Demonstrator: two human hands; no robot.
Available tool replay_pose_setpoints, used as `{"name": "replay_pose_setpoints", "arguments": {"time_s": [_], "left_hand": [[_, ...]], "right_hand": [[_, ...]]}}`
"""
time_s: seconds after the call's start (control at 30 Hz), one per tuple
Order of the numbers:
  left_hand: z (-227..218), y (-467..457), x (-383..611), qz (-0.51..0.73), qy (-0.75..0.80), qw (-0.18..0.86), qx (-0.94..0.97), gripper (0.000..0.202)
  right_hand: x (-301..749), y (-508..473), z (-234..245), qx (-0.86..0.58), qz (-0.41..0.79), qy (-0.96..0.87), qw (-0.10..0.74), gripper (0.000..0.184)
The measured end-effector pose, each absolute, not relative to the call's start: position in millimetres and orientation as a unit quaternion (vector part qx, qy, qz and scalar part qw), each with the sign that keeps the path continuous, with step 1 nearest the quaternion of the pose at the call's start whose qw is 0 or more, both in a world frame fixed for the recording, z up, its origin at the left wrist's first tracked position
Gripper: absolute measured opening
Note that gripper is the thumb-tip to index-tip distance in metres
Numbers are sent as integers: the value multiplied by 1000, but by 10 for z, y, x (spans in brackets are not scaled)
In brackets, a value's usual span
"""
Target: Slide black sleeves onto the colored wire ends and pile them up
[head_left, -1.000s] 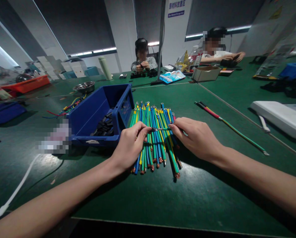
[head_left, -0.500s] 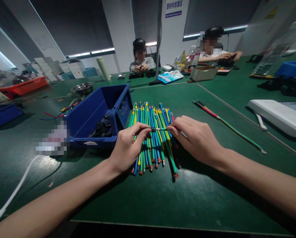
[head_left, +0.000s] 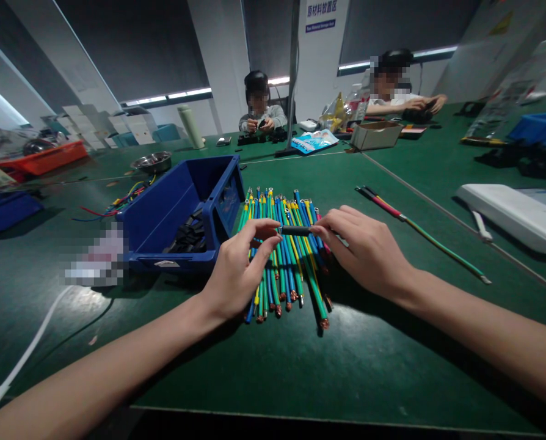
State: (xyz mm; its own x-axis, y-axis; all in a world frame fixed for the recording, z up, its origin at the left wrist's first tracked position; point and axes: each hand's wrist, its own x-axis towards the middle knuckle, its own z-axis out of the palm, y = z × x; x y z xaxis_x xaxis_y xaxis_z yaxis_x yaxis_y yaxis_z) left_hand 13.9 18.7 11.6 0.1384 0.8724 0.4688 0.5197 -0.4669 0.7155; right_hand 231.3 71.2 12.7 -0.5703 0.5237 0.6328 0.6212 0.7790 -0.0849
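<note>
A short black sleeve (head_left: 295, 231) is held level between my two hands, above a bundle of cut cables (head_left: 282, 263). My left hand (head_left: 239, 263) has its thumb and forefinger at the left end, where a small bit of the cable end shows. My right hand (head_left: 362, 247) pinches the sleeve's right end, and its fingers hide whatever lies beyond. The bundle below is green-yellow and blue, with ring lugs on the far ends and bare copper strands on several near ends.
Left of the bundle stands a blue bin (head_left: 163, 214) with black pieces inside. A separate cable with a red and black end (head_left: 419, 229) lies to the right, near a white device (head_left: 515, 217). Two people sit across the green table (head_left: 346, 373).
The black sleeve, earlier in my left fingers, now spans the gap between my hands and covers the metal part seen before. My left fingers have loosened slightly around the left end.
</note>
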Motion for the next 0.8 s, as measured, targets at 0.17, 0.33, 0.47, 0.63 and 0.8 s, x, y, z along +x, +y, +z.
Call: {"name": "replay_pose_setpoints", "arguments": {"time_s": [0.17, 0.33, 0.47, 0.63, 0.8], "left_hand": [[117, 202, 140, 448, 488, 198, 722, 10], [128, 208, 145, 447, 485, 202, 724, 7], [133, 205, 137, 450, 484, 216, 719, 9], [130, 205, 133, 453, 484, 234, 711, 11], [123, 206, 140, 454, 481, 234, 713, 13]], "right_hand": [[2308, 719, 124, -327, -54, -883, 333, 30], [2284, 664, 137, -332, -13, -878, 346, 20], [2280, 646, 139, -316, 13, -884, 345, 19], [2292, 668, 134, -286, -1, -901, 327, 21], [2309, 689, 133, -287, -6, -907, 308, 22]]}}
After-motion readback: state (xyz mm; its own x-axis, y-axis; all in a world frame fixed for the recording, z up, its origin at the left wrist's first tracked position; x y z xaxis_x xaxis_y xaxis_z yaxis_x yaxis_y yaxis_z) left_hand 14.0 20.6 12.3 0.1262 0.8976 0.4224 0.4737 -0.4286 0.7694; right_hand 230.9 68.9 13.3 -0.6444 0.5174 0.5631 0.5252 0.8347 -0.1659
